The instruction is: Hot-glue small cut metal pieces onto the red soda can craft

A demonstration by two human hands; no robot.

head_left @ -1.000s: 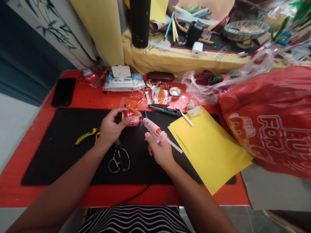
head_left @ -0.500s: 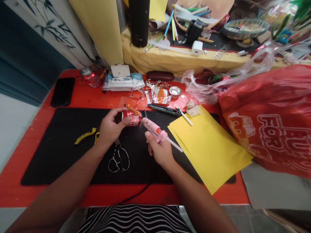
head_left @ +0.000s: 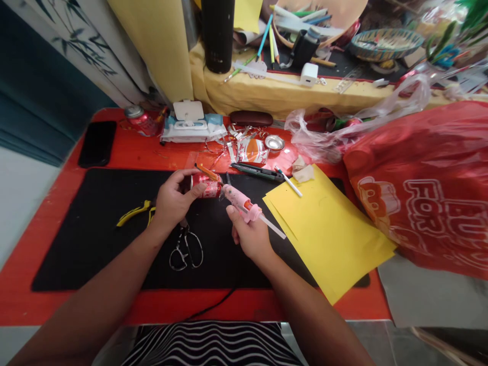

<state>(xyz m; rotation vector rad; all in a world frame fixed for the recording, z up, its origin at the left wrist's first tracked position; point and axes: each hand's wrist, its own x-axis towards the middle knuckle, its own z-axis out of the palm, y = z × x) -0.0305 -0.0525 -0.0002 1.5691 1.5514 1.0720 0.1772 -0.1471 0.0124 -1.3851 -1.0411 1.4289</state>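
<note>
My left hand (head_left: pixel 173 201) is closed around a red can piece (head_left: pixel 210 188) with white print, lying on its side over the black mat (head_left: pixel 102 229). An orange strip (head_left: pixel 208 172) with a dark tip lies along the can's upper side. In my right hand (head_left: pixel 249 234) is a pink glue gun (head_left: pixel 242 201), with a clear glue stick (head_left: pixel 273 227) jutting from its back end. Its nozzle is at the can's right end; whether it touches cannot be made out. Just below my left hand are scissors (head_left: pixel 186 249), and yellow-handled pliers (head_left: pixel 133 213) lie to its left, partly hidden.
Yellow paper sheets (head_left: pixel 324 229) carry a white pen (head_left: pixel 292 184). Behind the mat lie a utility knife (head_left: pixel 257 172), metal scraps, a wipes pack (head_left: pixel 194 129), a phone (head_left: pixel 97 144) and another red can (head_left: pixel 141 121). A large red bag (head_left: pixel 423 188) stands at the right.
</note>
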